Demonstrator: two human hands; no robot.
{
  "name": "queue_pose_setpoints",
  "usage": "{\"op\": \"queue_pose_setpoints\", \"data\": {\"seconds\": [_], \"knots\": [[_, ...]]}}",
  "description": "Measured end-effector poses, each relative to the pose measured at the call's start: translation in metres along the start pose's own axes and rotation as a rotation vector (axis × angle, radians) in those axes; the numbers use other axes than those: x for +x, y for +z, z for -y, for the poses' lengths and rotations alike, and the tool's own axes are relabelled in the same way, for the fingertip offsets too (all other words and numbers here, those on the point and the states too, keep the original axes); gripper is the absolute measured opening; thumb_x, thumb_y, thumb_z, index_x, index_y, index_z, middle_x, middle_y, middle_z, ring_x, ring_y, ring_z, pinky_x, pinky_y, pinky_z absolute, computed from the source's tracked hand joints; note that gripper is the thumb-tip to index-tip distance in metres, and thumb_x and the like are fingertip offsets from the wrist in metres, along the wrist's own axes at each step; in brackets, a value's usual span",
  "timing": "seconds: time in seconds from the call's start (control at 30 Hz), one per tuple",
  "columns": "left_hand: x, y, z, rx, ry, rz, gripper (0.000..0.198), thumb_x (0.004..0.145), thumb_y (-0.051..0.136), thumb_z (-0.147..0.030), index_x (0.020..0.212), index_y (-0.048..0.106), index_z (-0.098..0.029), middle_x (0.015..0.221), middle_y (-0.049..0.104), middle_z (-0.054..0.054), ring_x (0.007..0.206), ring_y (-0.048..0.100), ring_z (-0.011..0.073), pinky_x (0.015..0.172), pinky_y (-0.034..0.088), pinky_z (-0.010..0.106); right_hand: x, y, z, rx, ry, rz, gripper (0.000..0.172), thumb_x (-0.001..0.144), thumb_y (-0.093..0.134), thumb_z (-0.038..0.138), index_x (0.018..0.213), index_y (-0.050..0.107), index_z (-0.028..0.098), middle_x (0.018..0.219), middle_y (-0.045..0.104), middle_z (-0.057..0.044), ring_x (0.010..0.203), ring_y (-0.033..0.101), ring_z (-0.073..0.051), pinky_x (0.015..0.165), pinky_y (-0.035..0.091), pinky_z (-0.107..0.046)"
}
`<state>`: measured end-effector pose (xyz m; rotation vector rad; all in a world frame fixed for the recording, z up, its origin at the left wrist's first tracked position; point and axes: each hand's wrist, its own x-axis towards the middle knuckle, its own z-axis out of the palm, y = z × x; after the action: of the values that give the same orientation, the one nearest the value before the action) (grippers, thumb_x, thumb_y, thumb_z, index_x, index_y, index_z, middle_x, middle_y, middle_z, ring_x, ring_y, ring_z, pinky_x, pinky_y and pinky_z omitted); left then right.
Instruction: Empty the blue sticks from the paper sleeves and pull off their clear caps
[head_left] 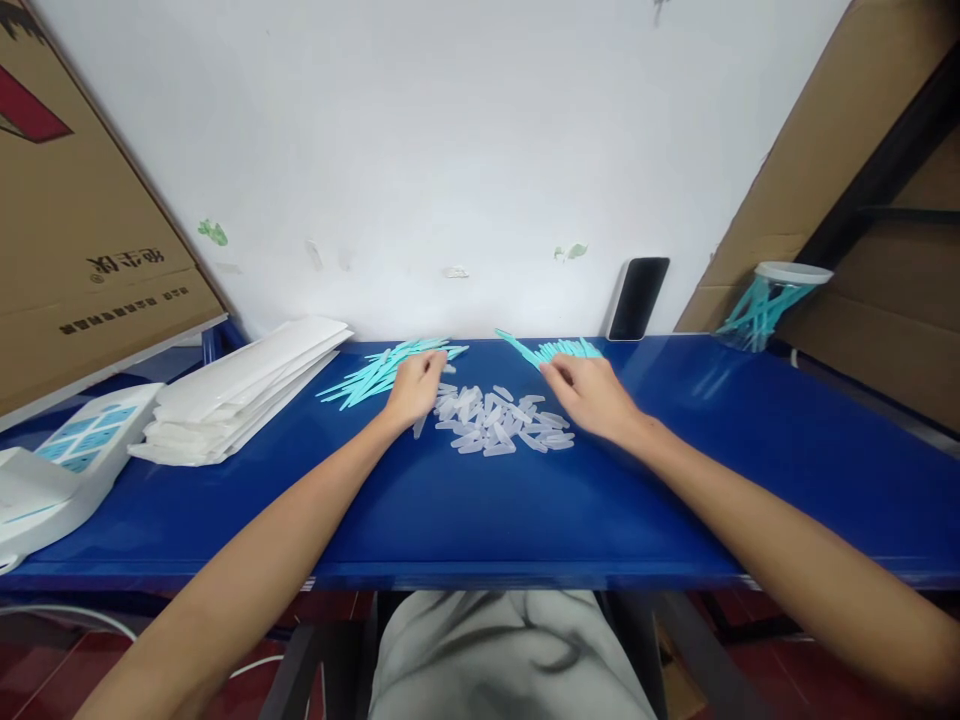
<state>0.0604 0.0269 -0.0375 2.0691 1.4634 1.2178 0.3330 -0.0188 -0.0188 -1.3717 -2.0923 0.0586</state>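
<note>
My left hand [418, 386] is closed in a pinch at the right end of a loose pile of thin teal plastic sticks [367, 378]. A small translucent piece shows at its fingertips. My right hand [592, 392] is closed too, with a teal stick [519, 347] slanting up and left from its fingers. Behind that hand lies a row of more teal sticks [566, 348], partly hidden by it. Between and nearer than the hands, many short translucent plastic pieces [495, 420], shaped like caps, lie heaped on the blue table [495, 520].
Flat white paper bags [240, 385] are stacked at left, beside a white device with blue panels [90, 440]. A dark phone [638, 298] leans against the wall. A clear jar [761, 318] with teal sticks stands at right. Cardboard [97, 220] rises at far left.
</note>
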Motion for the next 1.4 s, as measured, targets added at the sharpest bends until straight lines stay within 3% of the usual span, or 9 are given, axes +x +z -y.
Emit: {"op": "queue_pose_setpoints", "data": {"seconds": [0.1, 0.17, 0.33, 0.47, 0.57, 0.93, 1.17, 1.3, 1.4], "knots": [[-0.004, 0.001, 0.000, 0.248, 0.118, 0.160, 0.041, 0.094, 0.042, -0.041, 0.058, 0.034, -0.021, 0.060, 0.043, 0.000, 0.060, 0.041, 0.0168, 0.062, 0.027, 0.031, 0.008, -0.011, -0.021, -0.231, 0.113, -0.034, 0.038, 0.100, 0.038, 0.037, 0.067, 0.050, 0.021, 0.070, 0.062, -0.006, 0.065, 0.054, -0.019, 0.059, 0.027, -0.031], [-0.005, 0.002, -0.001, 0.367, 0.138, 0.188, 0.040, 0.093, 0.044, -0.041, 0.059, 0.038, -0.021, 0.068, 0.051, 0.003, 0.065, 0.046, 0.0185, 0.062, 0.028, 0.031, 0.011, -0.017, -0.033, -0.335, 0.238, -0.036, 0.039, 0.098, 0.038, 0.037, 0.069, 0.057, 0.020, 0.079, 0.067, -0.010, 0.072, 0.059, -0.023, 0.060, 0.027, -0.032], [-0.001, -0.006, 0.002, 0.501, 0.042, 0.089, 0.038, 0.096, 0.041, -0.043, 0.065, 0.047, -0.022, 0.073, 0.061, 0.005, 0.070, 0.055, 0.0220, 0.061, 0.031, 0.032, 0.015, -0.020, -0.046, -0.341, 0.492, 0.065, 0.038, 0.094, 0.038, 0.034, 0.075, 0.068, 0.019, 0.088, 0.071, -0.014, 0.086, 0.066, -0.029, 0.062, 0.033, -0.032], [0.006, -0.016, 0.016, 0.627, -0.014, 0.005, 0.025, 0.094, 0.043, -0.032, 0.081, 0.061, -0.021, 0.089, 0.068, 0.009, 0.084, 0.062, 0.0264, 0.067, 0.037, 0.034, 0.017, -0.017, -0.048, -0.304, 0.547, 0.087, 0.043, 0.096, 0.035, 0.037, 0.085, 0.072, 0.018, 0.094, 0.072, -0.016, 0.095, 0.068, -0.032, 0.067, 0.040, -0.034], [0.008, -0.018, 0.025, 0.726, -0.021, 0.017, 0.024, 0.092, 0.045, -0.027, 0.099, 0.067, -0.020, 0.105, 0.068, 0.013, 0.099, 0.062, 0.0305, 0.076, 0.043, 0.037, 0.017, -0.018, -0.050, -0.332, 0.568, 0.077, 0.047, 0.098, 0.033, 0.038, 0.091, 0.074, 0.017, 0.101, 0.073, -0.019, 0.099, 0.068, -0.035, 0.072, 0.045, -0.037], [0.008, -0.017, 0.025, 0.797, -0.031, 0.146, 0.029, 0.095, 0.047, -0.032, 0.098, 0.071, -0.018, 0.111, 0.067, 0.017, 0.110, 0.058, 0.0362, 0.089, 0.046, 0.046, 0.012, -0.020, -0.042, -0.467, 0.474, 0.251, 0.042, 0.095, 0.039, 0.031, 0.098, 0.075, 0.010, 0.101, 0.072, -0.024, 0.093, 0.070, -0.036, 0.075, 0.049, -0.042], [0.007, -0.016, 0.022, 0.799, -0.023, 0.191, 0.027, 0.098, 0.049, -0.036, 0.099, 0.070, -0.019, 0.115, 0.066, 0.016, 0.116, 0.055, 0.0371, 0.094, 0.043, 0.049, 0.014, -0.026, -0.035, -0.448, 0.391, 0.153, 0.041, 0.094, 0.038, 0.027, 0.076, 0.072, 0.013, 0.082, 0.072, -0.019, 0.081, 0.068, -0.030, 0.067, 0.040, -0.034], [0.006, -0.013, 0.023, 0.832, -0.002, 0.158, 0.033, 0.101, 0.040, -0.031, 0.102, 0.070, -0.017, 0.116, 0.065, 0.017, 0.114, 0.055, 0.0356, 0.094, 0.042, 0.047, 0.011, -0.024, -0.028, -0.317, 0.278, 0.084, 0.041, 0.093, 0.040, 0.026, 0.055, 0.055, 0.020, 0.060, 0.060, -0.010, 0.062, 0.058, -0.023, 0.059, 0.031, -0.034], [0.007, -0.015, 0.021, 0.795, 0.017, 0.073, 0.034, 0.102, 0.037, -0.029, 0.104, 0.069, -0.017, 0.115, 0.064, 0.017, 0.112, 0.056, 0.0336, 0.091, 0.042, 0.044, 0.006, -0.016, -0.017, -0.176, 0.150, 0.071, 0.042, 0.093, 0.041, 0.028, 0.052, 0.043, 0.022, 0.052, 0.049, -0.004, 0.053, 0.046, -0.018, 0.057, 0.028, -0.034]]}}
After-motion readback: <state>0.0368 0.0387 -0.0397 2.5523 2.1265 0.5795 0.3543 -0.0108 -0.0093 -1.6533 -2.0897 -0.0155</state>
